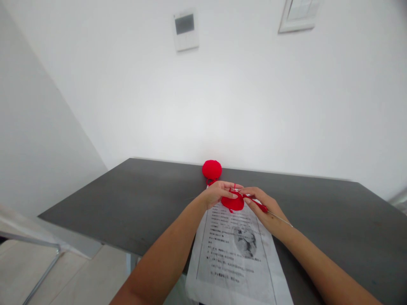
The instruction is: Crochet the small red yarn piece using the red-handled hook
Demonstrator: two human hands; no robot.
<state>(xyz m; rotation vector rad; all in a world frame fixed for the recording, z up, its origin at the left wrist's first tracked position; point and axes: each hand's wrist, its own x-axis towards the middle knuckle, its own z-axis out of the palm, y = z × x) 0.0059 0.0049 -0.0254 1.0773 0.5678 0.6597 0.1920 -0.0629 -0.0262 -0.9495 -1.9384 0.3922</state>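
My left hand (216, 192) is closed in a pinch on a small red crocheted piece (233, 203), held just above the table. My right hand (265, 209) grips a crochet hook (261, 207) with a red handle and a thin metal shaft, its tip at the edge of the red piece. A red yarn strand runs from the work back to a red ball of yarn (211, 169) sitting on the dark table (318, 212) near the wall. Under my hands lies a printed paper sheet (237, 258) with text and a picture.
The dark table stands against a white wall (222, 106). A wall panel (185, 29) and a framed fixture (299, 15) hang high on that wall. A metal rail (41, 262) and pale floor show at the lower left, beyond the table's left edge.
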